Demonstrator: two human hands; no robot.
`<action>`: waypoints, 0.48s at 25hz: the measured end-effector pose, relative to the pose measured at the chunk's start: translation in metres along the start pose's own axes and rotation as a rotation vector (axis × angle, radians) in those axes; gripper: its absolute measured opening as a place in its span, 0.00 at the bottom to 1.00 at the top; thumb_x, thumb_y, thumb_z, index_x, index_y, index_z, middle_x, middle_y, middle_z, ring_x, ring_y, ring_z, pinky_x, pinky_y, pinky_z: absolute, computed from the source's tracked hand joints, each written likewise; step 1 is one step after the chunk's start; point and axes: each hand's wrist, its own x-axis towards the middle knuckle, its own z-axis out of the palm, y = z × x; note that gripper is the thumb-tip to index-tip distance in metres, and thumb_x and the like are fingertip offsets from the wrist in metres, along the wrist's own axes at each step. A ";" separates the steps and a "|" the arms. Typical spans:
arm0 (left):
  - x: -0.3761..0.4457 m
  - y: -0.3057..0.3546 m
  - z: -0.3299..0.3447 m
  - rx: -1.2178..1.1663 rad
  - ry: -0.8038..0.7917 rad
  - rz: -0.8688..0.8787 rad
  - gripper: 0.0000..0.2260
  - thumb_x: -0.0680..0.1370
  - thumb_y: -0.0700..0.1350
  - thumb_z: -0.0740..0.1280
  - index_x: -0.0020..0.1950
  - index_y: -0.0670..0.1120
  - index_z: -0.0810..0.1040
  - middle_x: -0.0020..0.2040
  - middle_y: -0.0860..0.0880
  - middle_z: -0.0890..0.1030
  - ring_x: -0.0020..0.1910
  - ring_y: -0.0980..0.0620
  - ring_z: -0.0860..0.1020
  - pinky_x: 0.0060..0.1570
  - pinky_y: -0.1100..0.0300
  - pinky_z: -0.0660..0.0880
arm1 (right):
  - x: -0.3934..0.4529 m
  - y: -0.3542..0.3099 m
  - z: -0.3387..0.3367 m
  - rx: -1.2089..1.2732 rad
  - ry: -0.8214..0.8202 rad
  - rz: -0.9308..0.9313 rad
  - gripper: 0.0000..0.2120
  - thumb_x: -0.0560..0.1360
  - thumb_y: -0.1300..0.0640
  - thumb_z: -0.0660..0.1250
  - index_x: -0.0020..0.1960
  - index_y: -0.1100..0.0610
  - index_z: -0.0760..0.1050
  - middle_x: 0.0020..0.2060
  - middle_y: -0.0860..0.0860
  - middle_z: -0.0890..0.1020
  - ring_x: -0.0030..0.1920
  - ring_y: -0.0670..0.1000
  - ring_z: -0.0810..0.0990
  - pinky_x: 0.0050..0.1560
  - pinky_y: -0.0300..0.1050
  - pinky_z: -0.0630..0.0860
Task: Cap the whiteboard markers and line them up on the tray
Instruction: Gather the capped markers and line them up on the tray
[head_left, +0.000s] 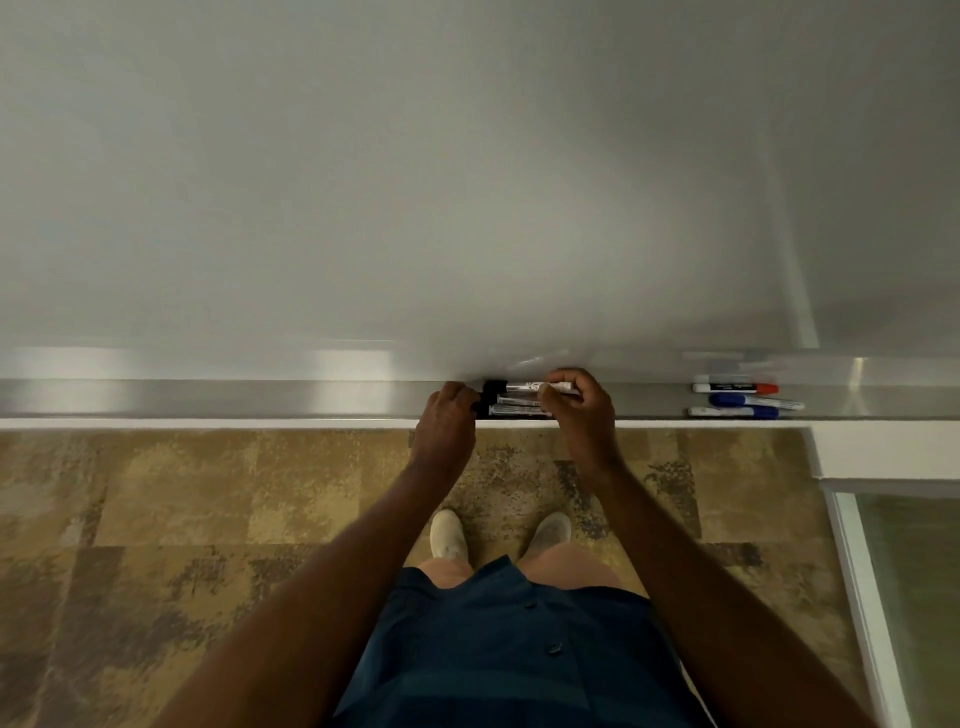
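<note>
A metal tray (260, 399) runs along the bottom of the whiteboard. Three black-capped markers (514, 399) lie side by side on it, caps pointing left. My left hand (449, 415) presses against their black cap ends. My right hand (576, 402) closes its fingers on the barrels at the other end. Further right on the tray lie a red-capped marker (735, 387) and two blue markers (748, 401), (732, 412), all parallel to the tray's length.
The whiteboard (467, 182) fills the upper view. Below the tray is patterned brown carpet (182, 519) with my shoes (449, 535). A white frame and glass panel (909, 597) stand at the right.
</note>
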 end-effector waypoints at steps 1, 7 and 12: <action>0.000 0.000 0.000 -0.013 0.006 -0.008 0.13 0.80 0.36 0.66 0.64 0.43 0.78 0.62 0.44 0.77 0.58 0.47 0.77 0.56 0.51 0.79 | 0.000 0.001 -0.001 -0.014 0.014 -0.001 0.09 0.77 0.59 0.71 0.57 0.54 0.79 0.51 0.50 0.84 0.51 0.51 0.84 0.53 0.49 0.84; -0.003 0.003 -0.001 -0.039 0.029 -0.024 0.14 0.79 0.35 0.66 0.64 0.42 0.77 0.62 0.42 0.77 0.57 0.44 0.77 0.53 0.49 0.80 | -0.011 0.017 -0.003 -0.497 0.110 -0.234 0.16 0.79 0.65 0.66 0.67 0.60 0.75 0.64 0.57 0.78 0.62 0.55 0.78 0.63 0.50 0.79; -0.007 0.020 -0.001 0.131 0.036 0.135 0.18 0.77 0.36 0.69 0.67 0.43 0.77 0.66 0.43 0.77 0.62 0.42 0.76 0.50 0.50 0.82 | -0.009 0.022 0.005 -0.679 -0.011 -0.209 0.19 0.79 0.69 0.62 0.69 0.62 0.75 0.67 0.59 0.76 0.67 0.58 0.74 0.68 0.53 0.75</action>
